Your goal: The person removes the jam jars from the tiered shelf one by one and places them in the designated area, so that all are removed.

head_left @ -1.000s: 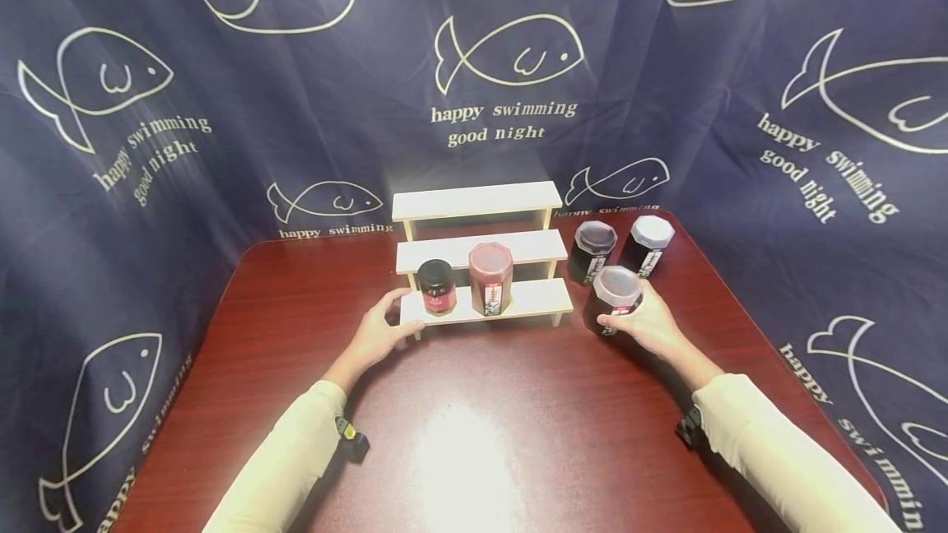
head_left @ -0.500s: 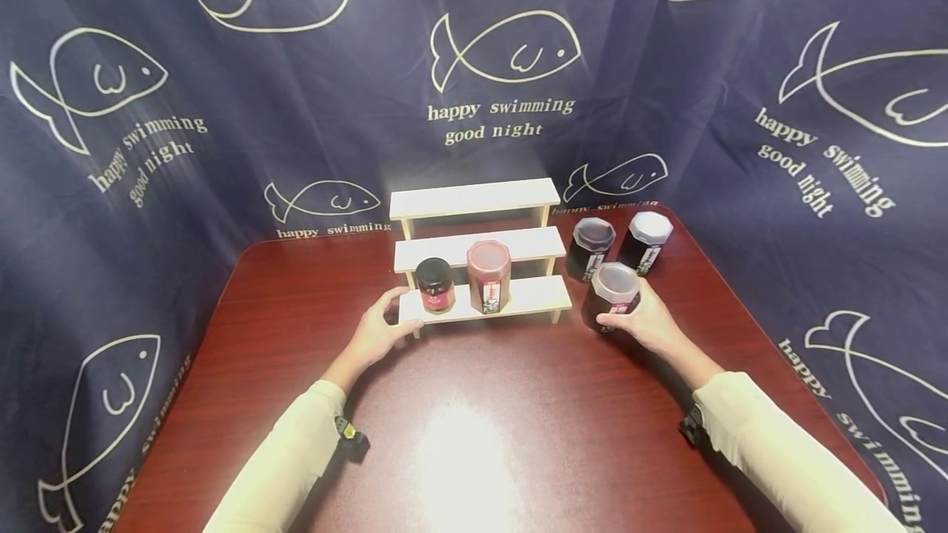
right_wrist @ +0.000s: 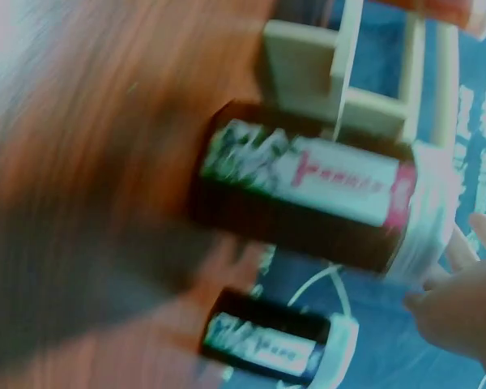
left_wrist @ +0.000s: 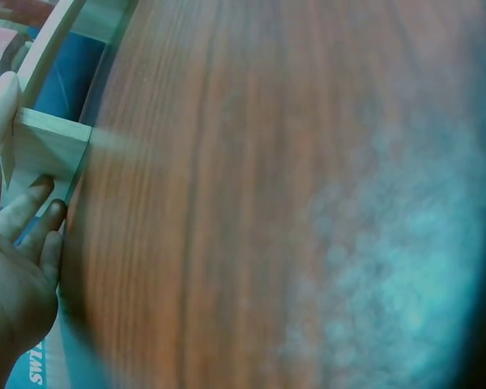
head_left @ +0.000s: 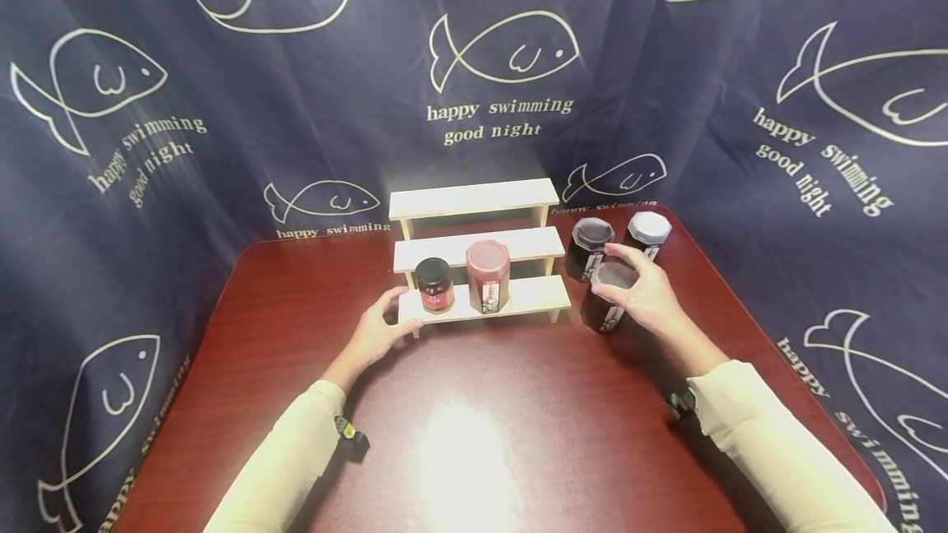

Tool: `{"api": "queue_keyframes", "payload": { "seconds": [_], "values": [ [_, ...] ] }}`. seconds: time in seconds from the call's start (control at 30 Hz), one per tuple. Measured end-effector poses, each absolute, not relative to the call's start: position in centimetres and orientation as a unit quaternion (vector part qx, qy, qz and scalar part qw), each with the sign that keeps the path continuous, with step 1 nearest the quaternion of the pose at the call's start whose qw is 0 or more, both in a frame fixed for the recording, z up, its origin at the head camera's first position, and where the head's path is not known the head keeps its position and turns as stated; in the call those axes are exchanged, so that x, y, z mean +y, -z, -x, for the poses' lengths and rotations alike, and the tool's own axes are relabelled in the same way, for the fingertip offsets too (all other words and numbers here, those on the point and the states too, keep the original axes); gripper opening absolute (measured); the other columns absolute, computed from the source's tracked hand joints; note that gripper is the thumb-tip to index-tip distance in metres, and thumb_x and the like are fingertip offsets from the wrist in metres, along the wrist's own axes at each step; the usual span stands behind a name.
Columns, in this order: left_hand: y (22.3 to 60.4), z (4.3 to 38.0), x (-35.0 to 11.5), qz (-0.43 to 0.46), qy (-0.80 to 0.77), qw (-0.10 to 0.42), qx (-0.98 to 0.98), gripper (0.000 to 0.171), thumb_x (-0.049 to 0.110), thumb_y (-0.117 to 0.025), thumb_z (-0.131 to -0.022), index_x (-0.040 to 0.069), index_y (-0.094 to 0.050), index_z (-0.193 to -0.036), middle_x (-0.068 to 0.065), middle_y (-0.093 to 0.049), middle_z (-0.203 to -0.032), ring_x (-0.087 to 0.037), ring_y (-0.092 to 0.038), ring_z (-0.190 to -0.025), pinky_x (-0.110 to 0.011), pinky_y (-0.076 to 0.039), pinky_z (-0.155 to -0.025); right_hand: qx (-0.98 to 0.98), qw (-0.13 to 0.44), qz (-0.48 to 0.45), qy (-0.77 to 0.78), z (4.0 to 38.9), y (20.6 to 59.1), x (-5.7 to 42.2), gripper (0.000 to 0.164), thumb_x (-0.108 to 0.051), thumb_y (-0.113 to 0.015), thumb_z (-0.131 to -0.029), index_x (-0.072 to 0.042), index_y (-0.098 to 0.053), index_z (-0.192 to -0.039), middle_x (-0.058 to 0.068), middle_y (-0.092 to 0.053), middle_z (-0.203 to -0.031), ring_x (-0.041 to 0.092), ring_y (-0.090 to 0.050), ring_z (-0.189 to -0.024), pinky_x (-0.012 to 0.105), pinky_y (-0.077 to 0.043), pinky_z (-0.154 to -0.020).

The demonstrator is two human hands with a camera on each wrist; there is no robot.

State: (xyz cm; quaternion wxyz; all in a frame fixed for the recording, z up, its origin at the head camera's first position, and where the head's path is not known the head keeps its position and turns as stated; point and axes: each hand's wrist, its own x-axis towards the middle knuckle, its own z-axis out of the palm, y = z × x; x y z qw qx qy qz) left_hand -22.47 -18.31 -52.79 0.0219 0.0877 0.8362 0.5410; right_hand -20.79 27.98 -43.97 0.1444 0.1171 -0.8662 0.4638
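Observation:
My left hand (head_left: 376, 329) holds the left end of the lowest step of a pale wooden three-step rack (head_left: 533, 294), thumb at its front edge, other fingers at its end panel (left_wrist: 53, 150). On that step stand a small black-lidded jar (head_left: 435, 294) with a red label and a larger reddish octagonal jar (head_left: 487, 274). To the right, my right hand (head_left: 652, 294) is spread over the lid of a dark jar (head_left: 601, 311), thumb on the near side and index finger raised at the far side. This jar stands upright on the table, its label (right_wrist: 340, 182) showing in the right wrist view.
Two more dark jars stand behind it: a dark-lidded jar (head_left: 588, 249) near the rack's right end and a white-lidded jar (head_left: 648, 230) at the table's back right corner. A blue curtain (head_left: 504, 89) with fish drawings surrounds the reddish-brown table (head_left: 311, 270).
My right hand has slid up from the side of the dark jar to around its lid, its fingers spreading. The jar has stayed in place. My left hand has not moved from the rack.

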Motion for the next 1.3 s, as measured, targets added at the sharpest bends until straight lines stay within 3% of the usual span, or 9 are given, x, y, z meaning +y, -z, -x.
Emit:
{"api": "queue_keyframes", "payload": {
  "seconds": [0.13, 0.37, 0.53, 0.77, 0.97, 1.2, 1.3],
  "values": [
    [52.9, 22.4, -18.2, -0.088, -0.542, 0.019, 0.835, 0.069, 0.025, -0.085, -0.083, 0.021, -0.051, -0.143, -0.017, -0.068, -0.117, -0.025, -0.067, -0.06, -0.039, -0.056, -0.05, -0.868, 0.141, -0.133, -0.457, 20.5, 43.3, 26.2, 0.069, -0.004, -0.087, -0.076, 0.002, -0.055, -0.138, 0.022, -0.059, -0.134, 0.038, -0.05, -0.128, 0.049, -0.033, -0.11],
    [53.0, 22.4, -18.3, -0.094, -0.548, 0.017, 0.831, 0.07, 0.025, -0.085, -0.083, 0.019, -0.051, -0.143, -0.017, -0.068, -0.121, -0.022, -0.069, -0.076, -0.038, -0.058, -0.052, -0.866, 0.161, -0.129, -0.456, 20.1, 42.3, 23.2, 0.063, -0.008, -0.086, -0.077, -0.004, -0.06, -0.134, 0.017, -0.06, -0.133, 0.034, -0.053, -0.125, 0.051, -0.038, -0.105],
    [53.1, 22.5, -18.3, -0.093, -0.546, 0.016, 0.833, 0.07, 0.026, -0.086, -0.082, 0.022, -0.051, -0.143, -0.016, -0.068, -0.121, -0.025, -0.069, -0.071, -0.04, -0.058, -0.052, -0.838, 0.139, -0.16, -0.503, 20.4, 42.4, 21.3, 0.064, -0.004, -0.084, -0.079, 0.003, -0.056, -0.136, 0.02, -0.056, -0.138, 0.035, -0.049, -0.133, 0.052, -0.036, -0.112],
    [53.1, 22.6, -18.3, -0.094, -0.553, 0.021, 0.827, 0.069, 0.025, -0.086, -0.083, 0.022, -0.051, -0.142, -0.015, -0.067, -0.122, -0.025, -0.069, -0.073, -0.041, -0.058, -0.053, -0.784, 0.07, -0.185, -0.589, 20.5, 42.3, 18.2, 0.075, 0.008, -0.079, -0.08, 0.007, -0.043, -0.145, 0.028, -0.044, -0.146, 0.043, -0.043, -0.137, 0.056, -0.033, -0.114],
    [53.0, 22.5, -18.3, -0.099, -0.555, 0.02, 0.826, 0.069, 0.025, -0.086, -0.083, 0.02, -0.051, -0.142, -0.016, -0.067, -0.122, -0.025, -0.069, -0.074, -0.04, -0.058, -0.053, -0.776, 0.05, -0.154, -0.61, 20.9, 44.2, 16.2, 0.089, 0.005, -0.083, -0.078, 0.003, -0.033, -0.152, 0.03, -0.04, -0.147, 0.047, -0.045, -0.133, 0.056, -0.041, -0.109],
    [52.9, 22.4, -18.2, -0.098, -0.545, 0.007, 0.833, 0.069, 0.027, -0.086, -0.082, 0.019, -0.052, -0.142, -0.015, -0.068, -0.121, -0.026, -0.069, -0.088, -0.039, -0.059, -0.056, -0.756, 0.035, -0.142, -0.638, 21.5, 46.8, 14.5, 0.097, 0.001, -0.084, -0.078, 0.0, -0.025, -0.155, 0.028, -0.04, -0.146, 0.044, -0.045, -0.134, 0.049, -0.04, -0.111],
    [53.0, 22.4, -18.2, -0.094, -0.546, 0.011, 0.833, 0.07, 0.027, -0.086, -0.082, 0.02, -0.051, -0.143, -0.016, -0.068, -0.122, -0.026, -0.069, -0.081, -0.038, -0.059, -0.056, -0.752, 0.03, -0.137, -0.644, 21.6, 47.5, 13.6, 0.099, 0.002, -0.085, -0.076, 0.0, -0.025, -0.155, 0.025, -0.04, -0.144, 0.041, -0.046, -0.133, 0.049, -0.039, -0.112]
  ]
}}
